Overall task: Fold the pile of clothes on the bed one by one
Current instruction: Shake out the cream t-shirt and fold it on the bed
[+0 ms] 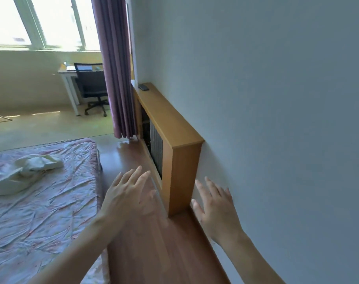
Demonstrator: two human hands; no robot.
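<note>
Hands came first in the head view: my left hand and my right hand were both raised over the reddish-brown wooden floor, fingers spread and straight, grasping nothing. The left one was blurred. The pile of pale cream, crumpled clothes lay well off to my left on the bed with its wrinkled pink-and-white patterned sheet, untouched and apart from both hands. Between my hands, just past my fingertips, stood the light wooden radiator cover against the plain white wall, its dark slatted front facing the bed. My right hand was close beside that wall. A small dark flat object rested on the cover's far end; I could not tell what it was. Beyond it hung a mauve curtain, and behind that stood a black office chair at a white desk under a bright window.
</note>
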